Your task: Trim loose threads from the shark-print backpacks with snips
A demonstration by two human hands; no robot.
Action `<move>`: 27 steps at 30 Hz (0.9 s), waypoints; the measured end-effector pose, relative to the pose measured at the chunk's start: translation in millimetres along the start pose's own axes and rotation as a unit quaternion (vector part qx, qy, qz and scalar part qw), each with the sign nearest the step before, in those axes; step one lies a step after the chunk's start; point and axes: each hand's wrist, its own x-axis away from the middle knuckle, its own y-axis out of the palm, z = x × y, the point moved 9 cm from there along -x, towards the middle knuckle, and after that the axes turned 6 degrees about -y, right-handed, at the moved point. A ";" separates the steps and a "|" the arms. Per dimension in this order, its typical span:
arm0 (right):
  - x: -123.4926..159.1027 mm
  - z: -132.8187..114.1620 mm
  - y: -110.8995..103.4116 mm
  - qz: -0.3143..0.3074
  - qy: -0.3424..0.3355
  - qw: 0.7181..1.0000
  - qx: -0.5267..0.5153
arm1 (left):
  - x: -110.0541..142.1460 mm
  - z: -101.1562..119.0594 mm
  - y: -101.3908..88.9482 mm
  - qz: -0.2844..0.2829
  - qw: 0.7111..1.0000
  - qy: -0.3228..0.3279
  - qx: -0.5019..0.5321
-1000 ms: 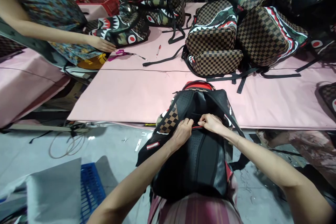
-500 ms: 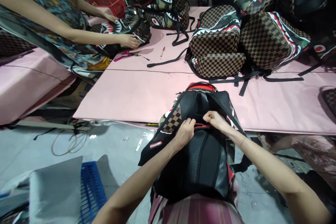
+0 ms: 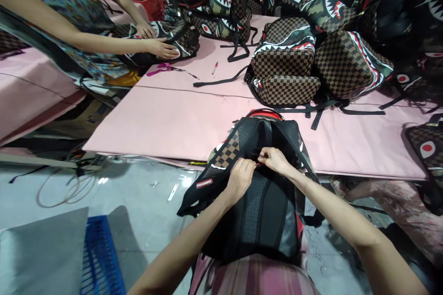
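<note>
A black backpack [image 3: 270, 221] with brown checkered sides rests on my lap, its upper part leaning on the table edge and its padded back panel facing me. My left hand [image 3: 242, 175] is closed, pinching the edge of a red-trimmed opening across that panel. Close beside it, my right hand [image 3: 277, 161] is closed at the same opening, fingertips pinched near a small dark piece I cannot make out. One shoulder strap [image 3: 204, 184] with a red-and-white label spreads out to the left.
On the pink table [image 3: 166, 120] lie a red pen [image 3: 215, 68] and purple-handled scissors [image 3: 159, 69]. Checkered backpacks [image 3: 287, 64] with shark-mouth prints stand at the back. A co-worker's hands [image 3: 161, 48] rest on another bag. A blue crate [image 3: 102, 253] sits on the floor.
My right hand has moved left along the opening, close to my left hand. The red trim between them now shows less. The co-worker's hand has slid slightly left on the other bag.
</note>
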 end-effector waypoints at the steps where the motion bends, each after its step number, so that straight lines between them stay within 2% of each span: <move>1: 0.0 -2.3 1.6 -0.003 -0.004 1.000 0.015 | 4.0 1.6 -3.5 0.016 1.000 0.003 0.005; 3: -0.6 -7.5 6.5 -0.008 -0.009 0.999 0.045 | 10.2 3.3 -6.9 0.032 0.999 0.005 0.018; 7: -2.5 -13.5 7.2 0.006 -0.010 0.996 0.086 | 14.6 4.3 -7.7 0.029 0.998 0.018 0.047; 12: 8.3 5.9 -22.4 0.022 0.004 0.995 0.095 | 18.0 2.9 -8.9 0.031 0.998 0.039 0.047; 15: 21.4 12.6 -31.5 -0.003 -0.030 0.994 0.103 | 20.7 2.5 -8.0 0.039 0.997 0.052 0.040; 19: 29.3 4.4 -25.5 -0.026 -0.086 0.987 0.132 | 23.8 3.7 -5.8 0.047 0.995 0.077 0.029; 22: 26.4 0.2 -19.9 -0.034 -0.084 0.982 0.166 | 26.0 5.0 -5.1 0.045 0.994 0.095 0.028; 27: 24.2 -4.8 -18.8 -0.046 -0.081 0.981 0.171 | 26.7 2.9 -4.8 0.043 0.995 0.083 0.030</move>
